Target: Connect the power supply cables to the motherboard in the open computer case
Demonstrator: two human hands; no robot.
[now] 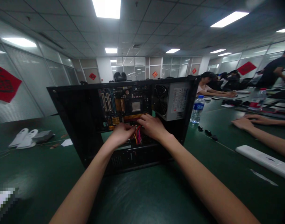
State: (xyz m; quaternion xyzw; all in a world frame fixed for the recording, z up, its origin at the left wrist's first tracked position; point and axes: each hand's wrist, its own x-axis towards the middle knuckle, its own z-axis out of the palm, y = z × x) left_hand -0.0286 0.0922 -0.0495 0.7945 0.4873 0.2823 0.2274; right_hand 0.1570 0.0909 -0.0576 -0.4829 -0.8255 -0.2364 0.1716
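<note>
A black computer case [63, 105] lies open toward me on the table. Inside it are a motherboard [127, 98] and, at the upper right, a grey power supply [178, 101] with a round fan. My left hand [121, 136] is closed, thumb and fingertips pinching a bundle of coloured power cables [138, 136] below the motherboard. From the other side my right hand [154, 127] is also closed, its curled fingers on the top of the same bundle. The cables' upper end is hidden between the fingers.
On the green table [137, 193] stand a water bottle [198, 110] and a red-labelled bottle [258, 99]. A white power strip [268, 160] lies at right, near another person's hands [246, 122]. White objects [28, 138] and a grey box [42, 137] sit at left.
</note>
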